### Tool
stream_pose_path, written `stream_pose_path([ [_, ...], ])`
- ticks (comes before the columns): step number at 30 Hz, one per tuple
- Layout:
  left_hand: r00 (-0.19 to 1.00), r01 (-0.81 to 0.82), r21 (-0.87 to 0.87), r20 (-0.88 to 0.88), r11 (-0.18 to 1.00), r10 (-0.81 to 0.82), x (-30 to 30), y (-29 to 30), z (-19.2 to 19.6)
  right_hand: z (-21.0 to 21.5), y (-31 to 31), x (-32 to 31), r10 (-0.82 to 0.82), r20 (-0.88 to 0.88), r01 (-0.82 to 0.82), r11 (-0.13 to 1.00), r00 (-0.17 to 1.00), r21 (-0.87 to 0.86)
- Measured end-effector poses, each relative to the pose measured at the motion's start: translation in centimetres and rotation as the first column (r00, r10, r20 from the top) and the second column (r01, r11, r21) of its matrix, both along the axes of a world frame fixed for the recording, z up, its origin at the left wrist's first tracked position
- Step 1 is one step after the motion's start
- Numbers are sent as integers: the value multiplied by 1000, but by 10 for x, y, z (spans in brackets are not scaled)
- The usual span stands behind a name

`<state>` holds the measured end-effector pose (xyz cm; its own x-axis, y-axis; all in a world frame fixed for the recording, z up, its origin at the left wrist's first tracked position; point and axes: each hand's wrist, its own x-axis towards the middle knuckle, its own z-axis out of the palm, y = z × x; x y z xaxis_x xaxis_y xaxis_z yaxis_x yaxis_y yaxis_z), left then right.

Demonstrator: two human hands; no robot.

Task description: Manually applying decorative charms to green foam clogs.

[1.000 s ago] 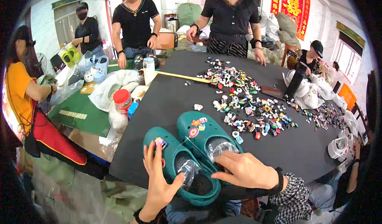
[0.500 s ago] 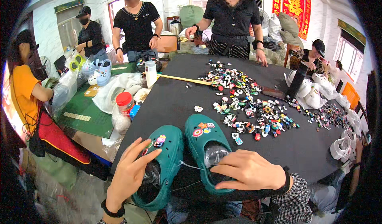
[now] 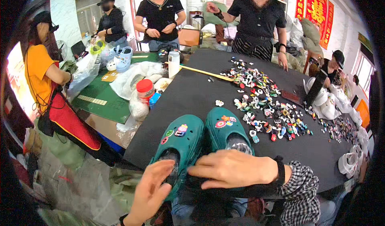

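The right hand (image 3: 234,170) is lying flat across the heels of two green clogs (image 3: 200,139) – holding them side by side on the black tabletop (image 3: 192,93) – while the left hand (image 3: 150,192) is open (fingers spread) beside the left clog.

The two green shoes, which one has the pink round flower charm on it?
The right green shoe, under the right hand, has it. The left green shoe, by the left hand, has small round charms instead.

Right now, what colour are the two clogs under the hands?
Teal green, both clogs, with small coloured charms on top. Clearest in the head view.
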<state>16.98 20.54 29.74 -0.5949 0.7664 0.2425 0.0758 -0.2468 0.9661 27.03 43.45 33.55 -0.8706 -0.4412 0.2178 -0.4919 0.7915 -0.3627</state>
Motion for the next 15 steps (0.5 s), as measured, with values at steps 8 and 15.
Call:
stream_pose_path([
  [8,697,31,329,670,944,-256,-13,10,-1,1,-14,8,154,-3,-154,988,988,-12],
  [15,487,-46,503,766,863,-420,-15,50,2,9,-19,13,175,-34,-174,984,984,26],
])
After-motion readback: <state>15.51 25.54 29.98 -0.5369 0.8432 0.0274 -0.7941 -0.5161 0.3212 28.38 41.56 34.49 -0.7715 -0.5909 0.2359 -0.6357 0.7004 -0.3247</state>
